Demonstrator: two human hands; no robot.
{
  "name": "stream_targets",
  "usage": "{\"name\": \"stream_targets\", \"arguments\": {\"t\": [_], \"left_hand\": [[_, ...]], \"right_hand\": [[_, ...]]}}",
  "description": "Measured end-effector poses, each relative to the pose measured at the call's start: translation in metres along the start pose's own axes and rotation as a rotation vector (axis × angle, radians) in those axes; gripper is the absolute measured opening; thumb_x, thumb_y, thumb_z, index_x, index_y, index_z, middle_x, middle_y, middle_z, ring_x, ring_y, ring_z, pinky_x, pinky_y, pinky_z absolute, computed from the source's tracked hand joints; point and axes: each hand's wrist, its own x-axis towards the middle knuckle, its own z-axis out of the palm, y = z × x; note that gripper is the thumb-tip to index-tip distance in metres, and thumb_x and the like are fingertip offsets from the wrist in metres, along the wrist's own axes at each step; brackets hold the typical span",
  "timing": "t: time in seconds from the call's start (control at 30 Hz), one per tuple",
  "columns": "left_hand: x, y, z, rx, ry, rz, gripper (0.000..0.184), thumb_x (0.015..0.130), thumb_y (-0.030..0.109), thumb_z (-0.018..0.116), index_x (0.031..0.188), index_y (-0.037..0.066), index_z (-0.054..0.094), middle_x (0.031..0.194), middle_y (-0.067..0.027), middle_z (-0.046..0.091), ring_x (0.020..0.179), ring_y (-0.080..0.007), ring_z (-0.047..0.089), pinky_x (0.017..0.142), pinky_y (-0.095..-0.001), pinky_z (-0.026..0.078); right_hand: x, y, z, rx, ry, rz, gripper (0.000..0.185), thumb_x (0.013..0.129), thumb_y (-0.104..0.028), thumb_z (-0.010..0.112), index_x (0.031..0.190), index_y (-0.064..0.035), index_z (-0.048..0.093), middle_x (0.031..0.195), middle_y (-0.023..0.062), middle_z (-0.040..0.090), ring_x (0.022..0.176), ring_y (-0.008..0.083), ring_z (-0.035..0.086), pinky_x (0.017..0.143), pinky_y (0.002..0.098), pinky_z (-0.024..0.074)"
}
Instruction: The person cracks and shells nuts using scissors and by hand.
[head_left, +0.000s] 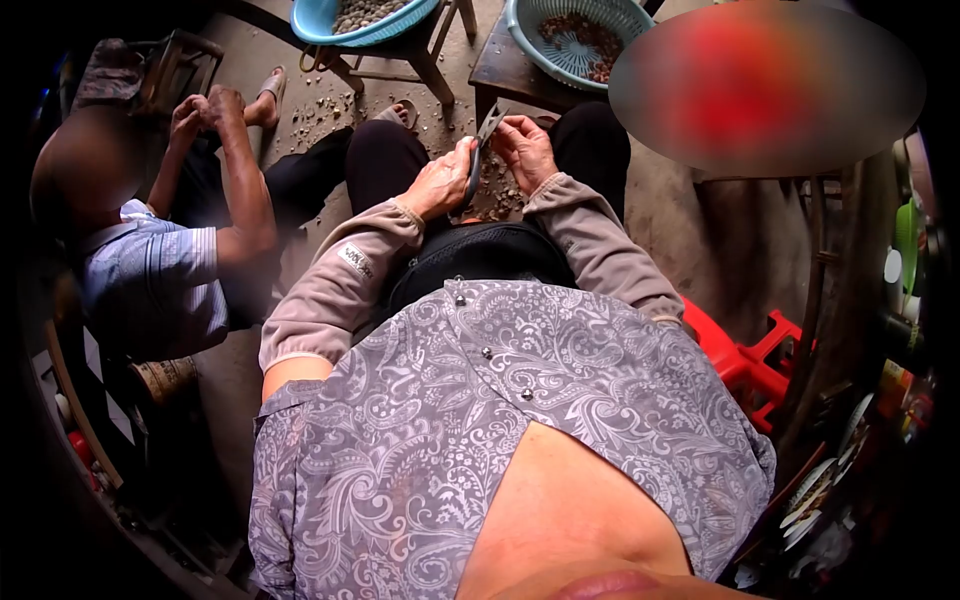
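Observation:
My left hand (440,183) is closed around the dark handles of metal pliers (489,128), whose jaws point up and away from me. Just right of the jaws, my right hand (526,152) has its thumb and fingers pinched together. Whatever lies between those fingertips is too small to make out. Both hands are over my lap, between my knees. Shell-like bits (497,192) lie below them.
Ahead, a blue basin (306,28) of pale nuts stands on a wooden stool. A light-blue slotted basket (527,52) holds brown pieces. At left sits a person (160,265) with raised hands. A red plastic stool (735,360) is at right. Scraps litter the floor.

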Motion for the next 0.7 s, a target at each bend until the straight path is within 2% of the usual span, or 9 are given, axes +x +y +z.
{"name": "stream_targets", "arguments": {"t": [0.17, 0.3, 0.47, 0.7], "left_hand": [[0.004, 0.001, 0.004, 0.037, 0.01, -0.011, 0.054, 0.087, 0.015, 0.047, 0.131, -0.005, 0.022, 0.101, -0.0343, 0.055, 0.092, -0.0465, 0.055, 0.076, -0.0494, 0.044], [0.007, -0.005, 0.01, 0.065, 0.032, 0.001, 0.054, 0.087, 0.014, 0.046, 0.131, -0.007, 0.022, 0.102, -0.0351, 0.054, 0.094, -0.047, 0.054, 0.077, -0.0487, 0.044], [0.006, -0.007, 0.011, 0.094, 0.033, 0.002, 0.056, 0.085, 0.011, 0.049, 0.13, -0.008, 0.022, 0.101, -0.0346, 0.054, 0.094, -0.047, 0.054, 0.077, -0.0478, 0.045], [0.001, -0.005, 0.01, 0.022, 0.037, -0.027, 0.059, 0.082, 0.009, 0.054, 0.13, -0.007, 0.023, 0.08, -0.0267, 0.06, 0.078, -0.0453, 0.059, 0.066, -0.0466, 0.047]], "right_hand": [[0.007, 0.008, -0.013, -0.045, -0.069, -0.021, 0.007, 0.089, -0.01, 0.058, 0.095, -0.0068, 0.059, 0.083, 0.0005, 0.063, 0.07, 0.0105, 0.059, 0.064, 0.0241, 0.0494], [0.007, 0.01, -0.011, 0.068, -0.065, -0.013, 0.005, 0.086, -0.009, 0.062, 0.089, -0.0055, 0.059, 0.075, -0.0008, 0.06, 0.061, 0.009, 0.052, 0.058, 0.0242, 0.0471], [0.009, 0.012, -0.009, 0.136, -0.077, 0.019, 0.005, 0.086, -0.008, 0.063, 0.089, -0.0055, 0.059, 0.077, 0.0001, 0.06, 0.065, 0.0095, 0.054, 0.06, 0.0243, 0.0475], [0.007, 0.01, 0.002, 0.112, -0.019, 0.038, 0.006, 0.084, -0.007, 0.064, 0.088, -0.005, 0.06, 0.076, 0.0009, 0.06, 0.063, 0.0098, 0.054, 0.059, 0.0235, 0.0472]]}}
